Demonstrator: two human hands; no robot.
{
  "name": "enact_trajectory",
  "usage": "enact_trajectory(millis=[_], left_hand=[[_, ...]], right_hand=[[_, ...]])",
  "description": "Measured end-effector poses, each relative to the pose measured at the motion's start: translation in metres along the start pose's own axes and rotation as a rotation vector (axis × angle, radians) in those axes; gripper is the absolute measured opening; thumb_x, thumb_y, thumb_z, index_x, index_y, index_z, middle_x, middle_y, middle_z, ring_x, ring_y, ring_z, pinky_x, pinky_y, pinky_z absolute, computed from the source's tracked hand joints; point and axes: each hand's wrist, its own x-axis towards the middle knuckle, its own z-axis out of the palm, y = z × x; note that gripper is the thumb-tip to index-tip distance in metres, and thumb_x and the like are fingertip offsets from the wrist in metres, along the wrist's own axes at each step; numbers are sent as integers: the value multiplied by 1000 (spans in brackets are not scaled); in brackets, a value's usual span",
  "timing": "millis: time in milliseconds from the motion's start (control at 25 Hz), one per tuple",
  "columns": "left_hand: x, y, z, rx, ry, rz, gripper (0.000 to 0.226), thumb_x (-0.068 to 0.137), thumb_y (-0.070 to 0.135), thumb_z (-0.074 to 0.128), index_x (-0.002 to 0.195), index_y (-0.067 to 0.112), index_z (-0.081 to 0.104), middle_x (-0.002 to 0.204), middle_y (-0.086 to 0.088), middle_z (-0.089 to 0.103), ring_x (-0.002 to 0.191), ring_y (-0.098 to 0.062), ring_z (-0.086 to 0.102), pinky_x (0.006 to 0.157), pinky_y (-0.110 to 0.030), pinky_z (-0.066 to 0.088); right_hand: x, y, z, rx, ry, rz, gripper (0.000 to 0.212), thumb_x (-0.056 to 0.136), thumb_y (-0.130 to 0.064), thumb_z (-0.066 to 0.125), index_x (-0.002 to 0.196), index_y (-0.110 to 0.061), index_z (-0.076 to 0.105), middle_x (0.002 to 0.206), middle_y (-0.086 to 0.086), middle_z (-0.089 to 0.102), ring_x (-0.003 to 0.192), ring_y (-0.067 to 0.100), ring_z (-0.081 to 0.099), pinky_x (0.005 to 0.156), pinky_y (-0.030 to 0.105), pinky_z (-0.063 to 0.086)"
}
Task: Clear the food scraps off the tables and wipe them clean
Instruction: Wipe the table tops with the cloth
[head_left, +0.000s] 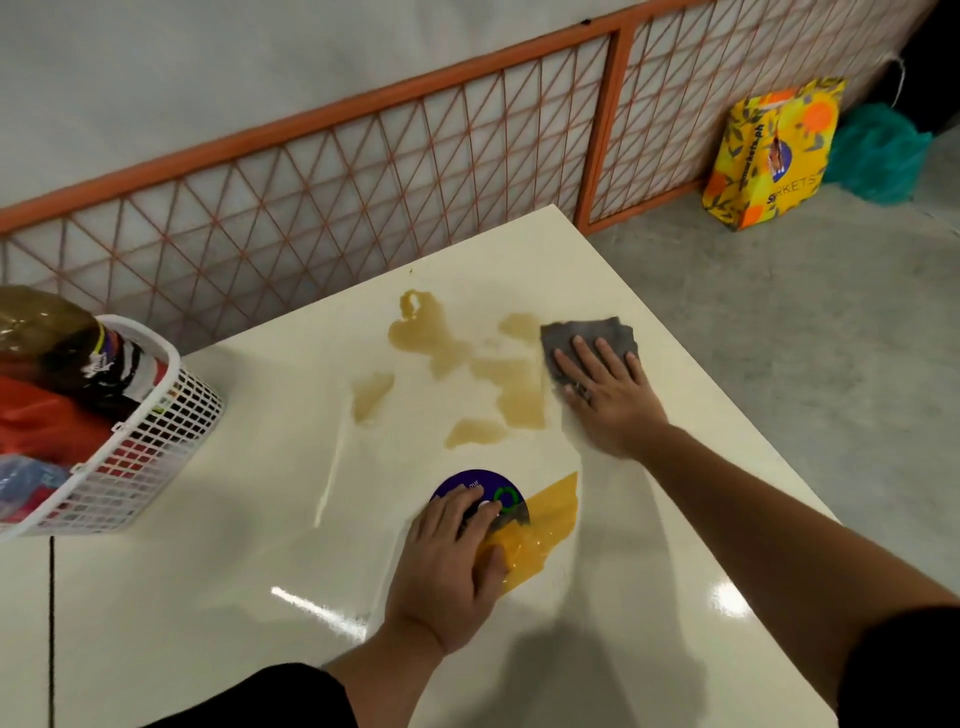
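Left hand (452, 561), on near side of brown spill (498, 374), curls fingers over purple lid (467, 486) and yellow wrapper (556, 512). Right hand (608, 395) presses grey cloth (587, 338) flat, fingers spread, touching spill's right edge on table (208, 571).

Grey cloth (582, 340), brown spill (511, 387), cream table (208, 571)
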Motion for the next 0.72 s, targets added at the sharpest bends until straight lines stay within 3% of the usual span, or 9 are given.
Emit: enact_trajectory(millis=[200,520,720], left_hand=[[-1,-2,-4,-16,-37,-34,45,93,44,49,135,29,56,147,6,47,136,-15,41,115,-31,28],[0,-1,-5,-48,-61,-36,46,93,45,51,136,30,56,144,6,49,133,-16,45,114,-37,33],[1,0,-5,-62,-53,-36,46,89,43,56,133,30,57,143,7,49,133,-17,45,112,-39,36]], right_hand=[[44,24,-19,31,15,129,56,106,-52,10,160,-41,-1,169,-10,-8,156,17,-8,125,44,-4],[-32,56,-14,136,66,396,57,106,-48,11,161,-35,3,170,-6,-5,156,17,-4,125,42,1],[-49,24,4,103,17,240,70,87,-64,-14,155,-48,-7,166,-15,-11,155,13,-13,124,39,-7]])
